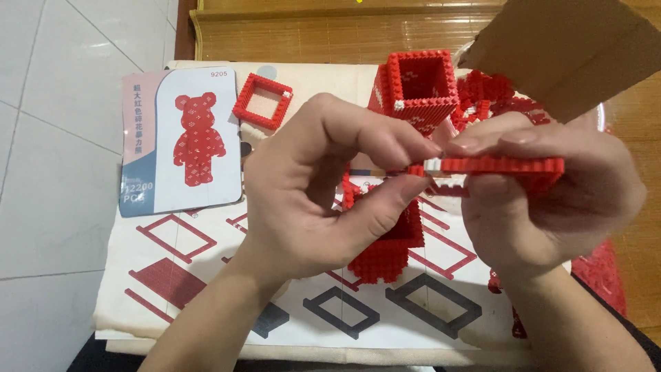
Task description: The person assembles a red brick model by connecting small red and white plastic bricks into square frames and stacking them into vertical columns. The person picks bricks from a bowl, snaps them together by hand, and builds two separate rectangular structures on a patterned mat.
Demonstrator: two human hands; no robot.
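Both hands are raised over the work surface and meet at 1 part — a flat red brick panel [502, 165] seen edge-on, with a short white stretch at its left end. Right hand [551, 200] is curled around the panel: fingers lie along the top edge, thumb sits underneath, palm wraps the far right end, so it is closed on the piece. Left hand [323, 186] is pinched nearly closed, index fingertip on top and thumb below, the tips touching the panel's white left end; the other fingers are folded loosely into the palm. Whether the left pinch carries a separate small brick cannot be told. Directly below the hands stands a hollow red brick block [385, 251], partly hidden by the left thumb, resting on the instruction sheet [413, 317], which shows red and grey frame diagrams. Behind the hands is a taller hollow red brick tower [416, 86] with a square open top and scattered white bricks in its walls. To its left lies 1 thin square red brick frame [261, 100], apart from everything else. Further left lies a picture card [182, 141] showing a red bear figure. A heap of loose red bricks [492, 93] sits right of the tower, partly under a brown cardboard flap [571, 48].
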